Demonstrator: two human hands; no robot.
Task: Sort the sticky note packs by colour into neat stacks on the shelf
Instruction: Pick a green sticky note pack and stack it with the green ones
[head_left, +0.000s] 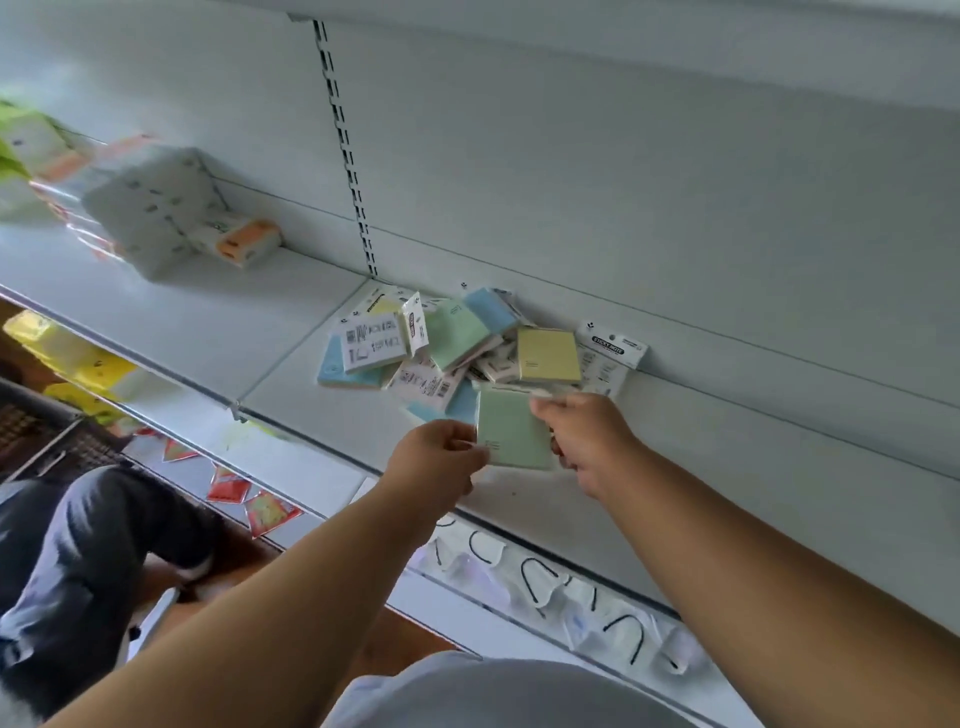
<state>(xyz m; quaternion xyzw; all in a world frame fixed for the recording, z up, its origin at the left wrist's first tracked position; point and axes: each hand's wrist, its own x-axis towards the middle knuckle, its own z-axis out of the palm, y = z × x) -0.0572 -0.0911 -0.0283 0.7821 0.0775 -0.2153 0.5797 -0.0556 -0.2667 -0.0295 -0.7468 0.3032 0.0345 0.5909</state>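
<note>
A loose heap of sticky note packs (457, 343) lies against the back wall of the white shelf (311, 405): blue, green and yellow packs, some turned label side up. A yellow pack (548, 355) lies on top at the right. Just in front of the heap, a green pack (511, 434) is held between both hands. My left hand (436, 462) pinches its left edge. My right hand (587, 431) grips its right side, with part of the pack hidden behind the fingers.
Boxes and an orange-and-white pack (244, 241) stand at the shelf's back left, blurred. A slotted upright (345, 150) runs up the back wall. A lower shelf holds yellow packs (78, 364) at left. A person's leg in dark trousers (78, 561) is at lower left.
</note>
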